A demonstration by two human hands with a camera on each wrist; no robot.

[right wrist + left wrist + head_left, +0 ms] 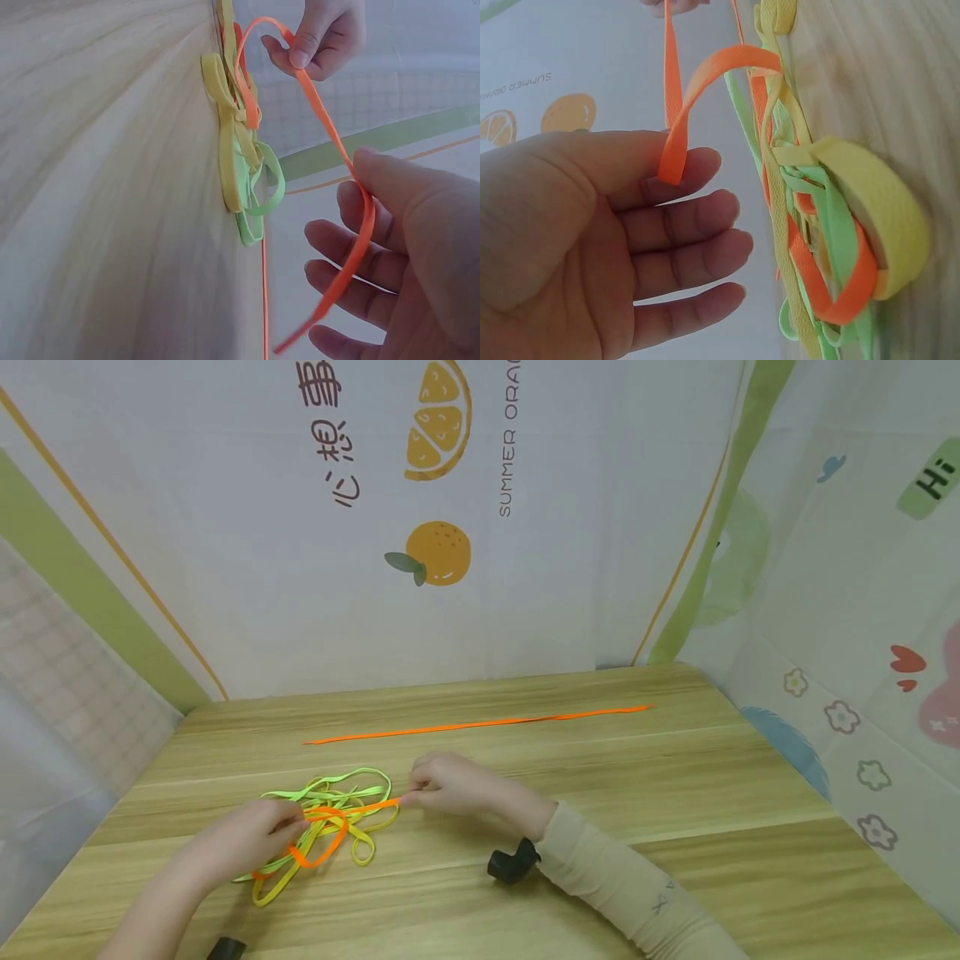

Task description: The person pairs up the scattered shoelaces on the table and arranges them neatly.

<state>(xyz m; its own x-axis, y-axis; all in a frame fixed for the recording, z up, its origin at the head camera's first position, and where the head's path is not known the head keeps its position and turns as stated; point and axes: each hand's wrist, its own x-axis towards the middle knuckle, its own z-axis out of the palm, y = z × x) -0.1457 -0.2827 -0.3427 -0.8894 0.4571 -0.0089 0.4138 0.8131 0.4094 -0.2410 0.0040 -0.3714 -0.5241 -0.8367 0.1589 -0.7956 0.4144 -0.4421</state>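
Note:
An orange flat shoelace [381,805] runs between my two hands above a tangle of laces. My left hand [251,837] pinches it between thumb and index finger, and the other fingers spread loosely in the left wrist view. My right hand [448,783] pinches the same lace near one end; its tip [296,336] hangs past the fingers in the right wrist view. Below, yellow laces [892,217] and green laces [367,772] lie heaped in loops on the table. From my left hand the orange lace curves down into this heap, where its rest is partly hidden.
A second orange lace [450,727] lies stretched out straight across the back of the wooden table [675,793]. Printed cloth [540,593] hangs behind the table and along its sides. A black wrist-worn piece [513,862] sits by the right sleeve [615,877].

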